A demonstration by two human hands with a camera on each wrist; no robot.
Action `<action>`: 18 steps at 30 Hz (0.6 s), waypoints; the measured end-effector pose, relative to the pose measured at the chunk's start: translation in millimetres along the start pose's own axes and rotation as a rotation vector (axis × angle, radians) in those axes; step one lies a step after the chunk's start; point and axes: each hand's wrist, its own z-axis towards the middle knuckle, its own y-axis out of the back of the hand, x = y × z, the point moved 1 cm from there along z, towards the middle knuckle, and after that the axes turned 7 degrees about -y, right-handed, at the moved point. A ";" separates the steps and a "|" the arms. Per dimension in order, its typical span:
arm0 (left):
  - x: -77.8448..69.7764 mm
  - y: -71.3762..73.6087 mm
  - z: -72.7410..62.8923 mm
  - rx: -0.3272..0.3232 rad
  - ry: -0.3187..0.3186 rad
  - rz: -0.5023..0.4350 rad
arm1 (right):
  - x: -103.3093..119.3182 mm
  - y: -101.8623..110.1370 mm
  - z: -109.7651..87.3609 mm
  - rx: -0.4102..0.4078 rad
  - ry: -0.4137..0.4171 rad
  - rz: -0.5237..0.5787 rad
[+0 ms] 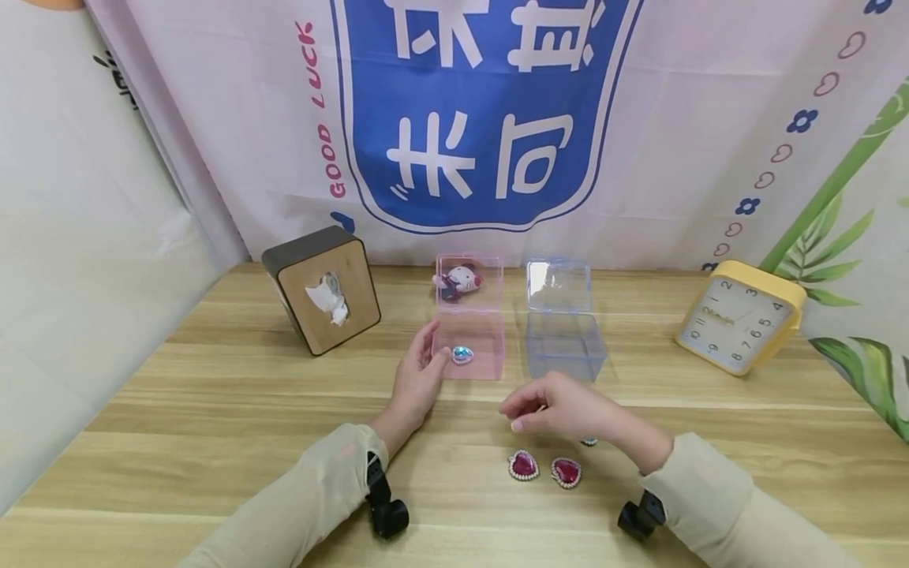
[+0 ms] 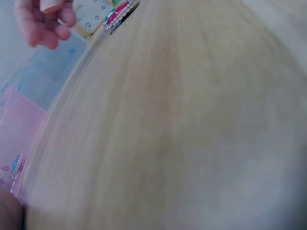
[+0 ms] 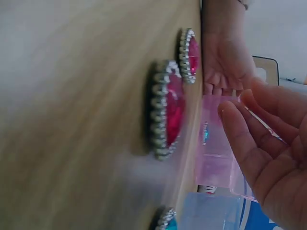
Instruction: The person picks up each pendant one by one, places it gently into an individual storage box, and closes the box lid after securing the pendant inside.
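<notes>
On the surface (image 1: 213,442), the tissue box (image 1: 355,315) has a tissue (image 1: 329,300) standing out. The pink box (image 1: 490,361) and the blue box (image 1: 571,347) stand side by side, lids raised. The left hand (image 1: 415,380) rests against the pink box, its grip relaxed; the right hand (image 1: 557,406) hovers with its grip released. One blue gem (image 1: 462,355) lies inside the pink box; two red gems (image 1: 523,465) and another blue gem (image 1: 589,442) lie outside.

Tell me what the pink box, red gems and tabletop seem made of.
Pink box: probably glossy plastic, since a toy shows through it.
Red gems: likely plastic or glass, with shiny facets; their silvery beaded edging could be metal or coated plastic.
Tabletop: wood or wood-look laminate, satin-looking; streaked grain leaves both open.
</notes>
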 end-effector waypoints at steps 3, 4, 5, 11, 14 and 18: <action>0.0 0.0 0.0 0.004 0.007 0.004 | -1.9 -2.7 -1.9 0.035 -0.020 0.018; 0.1 -0.1 -0.2 0.004 0.007 0.006 | -2.8 -3.8 -2.5 0.046 -0.020 0.028; 0.3 -0.1 -0.4 0.003 0.008 0.009 | -3.6 -5.0 -2.9 0.058 -0.023 0.041; 0.4 -0.2 -0.3 0.002 0.001 0.000 | -9.7 -10.0 -4.7 0.128 0.007 0.110; 0.6 -0.3 0.1 0.003 -0.001 -0.003 | -12.9 -9.9 -5.0 0.156 0.019 0.119; 1.0 -0.4 1.0 0.002 -0.007 0.000 | -15.8 -10.4 -3.4 0.182 0.048 0.104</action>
